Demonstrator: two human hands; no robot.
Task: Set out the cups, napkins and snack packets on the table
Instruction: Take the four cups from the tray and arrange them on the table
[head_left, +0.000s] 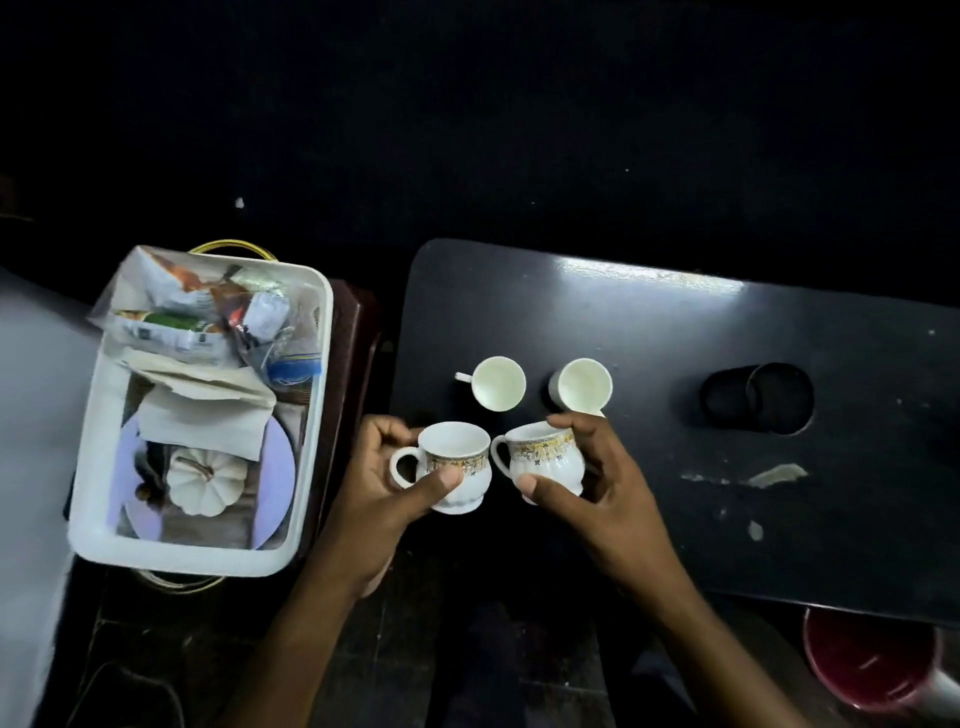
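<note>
Two white cups with gold-patterned bands are held over the near left part of the black table (675, 332). My left hand (379, 483) grips the left cup (460, 465); my right hand (597, 483) grips the right cup (545, 460), which tilts slightly. Behind them two more white cups stand on the table, one (497, 383) with its handle to the left, the other (582, 385) beside it. A white tray (91, 467) at the left holds snack packets (182, 306) at its far end and folded napkins (202, 410) in its middle.
The tray also holds a lilac plate (278, 467) and a small white pumpkin (205, 480). It rests on a dark brown stool (353, 332). A dark round cutout (758, 397) sits in the table's right half. A red bucket (867, 660) stands below the table's near right edge.
</note>
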